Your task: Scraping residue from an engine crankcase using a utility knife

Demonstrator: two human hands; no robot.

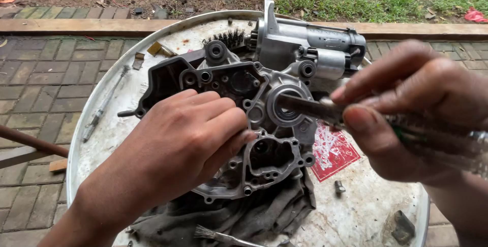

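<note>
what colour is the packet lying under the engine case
Red with white markings; the packet shows clearly in the head view, beside the engine case.

A silver starter motor [315,46] lies at the far edge of the round white tray [101,140], with a black wire brush [227,37] just left of it. A long metal rod [104,104] rests near the tray's left edge. A red printed paper [333,153] and a small bolt [339,187] lie toward the right edge, a dark rag [259,211] and a paintbrush [216,235] at the near edge.
</note>
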